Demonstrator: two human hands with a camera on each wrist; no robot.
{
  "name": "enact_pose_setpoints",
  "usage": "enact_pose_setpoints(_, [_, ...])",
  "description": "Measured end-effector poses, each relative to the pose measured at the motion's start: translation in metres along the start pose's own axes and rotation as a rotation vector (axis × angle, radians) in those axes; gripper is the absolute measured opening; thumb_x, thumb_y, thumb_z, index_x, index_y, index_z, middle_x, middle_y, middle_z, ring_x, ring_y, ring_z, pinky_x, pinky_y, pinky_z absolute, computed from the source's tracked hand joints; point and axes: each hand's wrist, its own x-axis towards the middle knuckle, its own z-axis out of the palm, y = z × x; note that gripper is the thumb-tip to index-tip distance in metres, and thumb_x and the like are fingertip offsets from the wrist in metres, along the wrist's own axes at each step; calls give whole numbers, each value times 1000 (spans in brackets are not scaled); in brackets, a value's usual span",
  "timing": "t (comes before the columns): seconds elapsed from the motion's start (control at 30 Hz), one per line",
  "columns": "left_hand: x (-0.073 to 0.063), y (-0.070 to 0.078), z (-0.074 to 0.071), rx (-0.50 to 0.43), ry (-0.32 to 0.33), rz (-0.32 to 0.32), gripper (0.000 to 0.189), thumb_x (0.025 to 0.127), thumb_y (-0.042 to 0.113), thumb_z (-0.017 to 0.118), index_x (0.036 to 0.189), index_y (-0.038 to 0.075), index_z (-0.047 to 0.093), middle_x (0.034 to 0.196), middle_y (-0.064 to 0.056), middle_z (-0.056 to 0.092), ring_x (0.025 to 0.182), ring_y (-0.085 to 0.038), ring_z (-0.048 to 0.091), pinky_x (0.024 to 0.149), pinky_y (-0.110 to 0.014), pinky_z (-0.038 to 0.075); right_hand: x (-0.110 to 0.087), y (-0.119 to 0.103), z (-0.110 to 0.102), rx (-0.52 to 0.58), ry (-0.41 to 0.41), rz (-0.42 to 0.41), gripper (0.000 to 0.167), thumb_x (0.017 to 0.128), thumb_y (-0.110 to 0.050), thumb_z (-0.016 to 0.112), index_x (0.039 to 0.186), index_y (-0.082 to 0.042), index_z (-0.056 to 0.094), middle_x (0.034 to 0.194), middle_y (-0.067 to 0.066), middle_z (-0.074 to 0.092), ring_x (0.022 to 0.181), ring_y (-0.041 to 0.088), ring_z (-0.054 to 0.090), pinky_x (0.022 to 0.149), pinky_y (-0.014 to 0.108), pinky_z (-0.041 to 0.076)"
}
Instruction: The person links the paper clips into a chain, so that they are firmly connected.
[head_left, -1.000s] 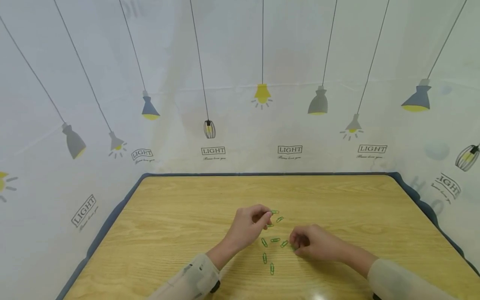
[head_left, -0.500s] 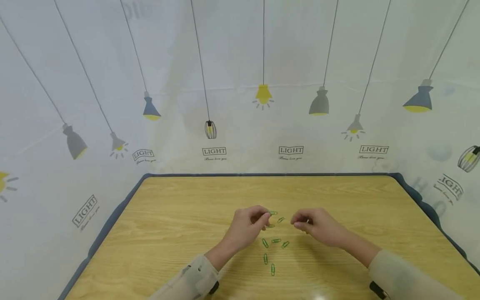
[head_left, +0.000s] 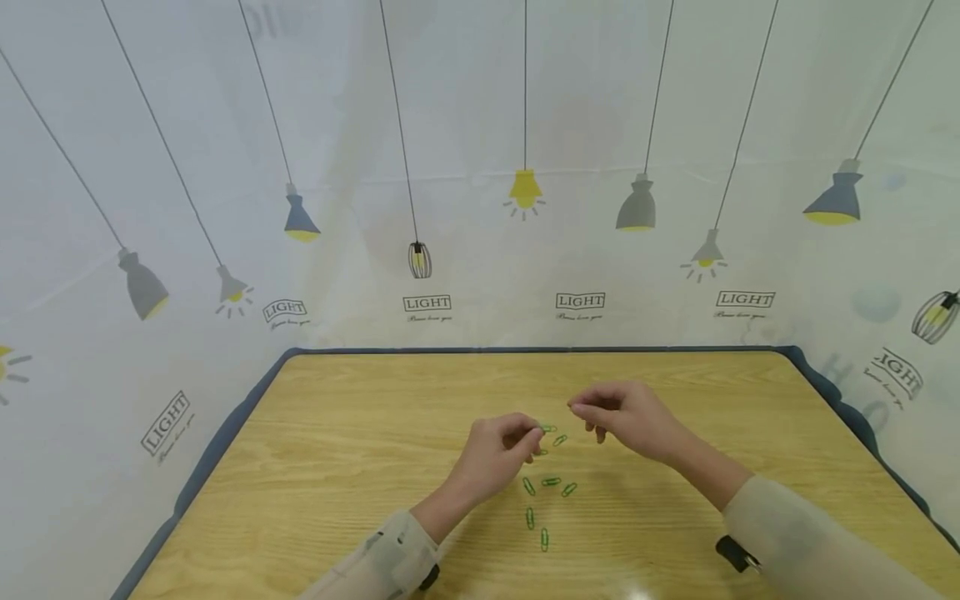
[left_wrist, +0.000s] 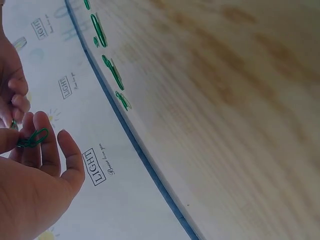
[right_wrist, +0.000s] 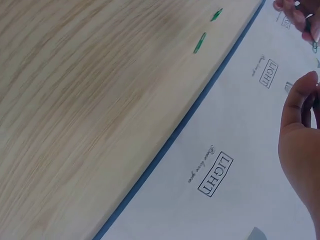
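Paper clips (head_left: 551, 481), green and loose, lie scattered on the wooden table (head_left: 360, 433). Above them the large change is in the right hand (head_left: 633, 421): a second ago it was down low, just beside the rightmost clip (head_left: 570, 489); now it is raised and further toward the table's far side. The left hand (head_left: 491, 454) is almost where it was, and the loose clips nearest the person keep their layout. A speck of green that showed under the right hand's fingers has gone from that spot, so the right hand has probably picked up a clip. For the work in hand, that suggests a two-handed step, carried on off the tabletop.

Thumb and forefinger of the left hand make a narrow pinch, and from it juts a looped green clip (left_wrist: 34, 139); its wires overlap, so whether it is one clip or several I cannot tell. The right hand's thumb and forefinger also come together narrowly. Close to their tips, in the left wrist view, shows a green sliver (left_wrist: 14, 123), most likely a clip largely hidden by the fingers. In the head view the two pinches are near each other but apart, with a small loose clip (head_left: 561, 439) below and between them.
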Motion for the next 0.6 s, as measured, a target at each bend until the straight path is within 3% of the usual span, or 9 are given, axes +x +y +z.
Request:
enact_pose_setpoints(0.2, [0,0,0,9,-4,2,21,110,24,61,113,13,78,91,-6,79,77,-15,72,70,-22,58,1,-13,10,100,14,6,26,106,-10,66,127,5,72,103,17,77,84,18,75,76,29,65])
enact_pose_setpoints(0.4, [0,2,-1,8,-2,16,23,111,25,60,114,11,78,93,-12,79,82,-34,74,69,-22,57,1,-22,21,134,70,43,22,102,-6,70,119,9,73,97,13,79,79,17,76,73,28,65])
enact_pose_setpoints(0.6, [0,2,-1,40,30,50,22,110,24,61,115,10,79,96,-15,80,82,-31,76,71,-21,58,0,-23,27,121,74,52,17,100,-6,73,113,5,78,91,10,78,76,23,75,70,32,65])
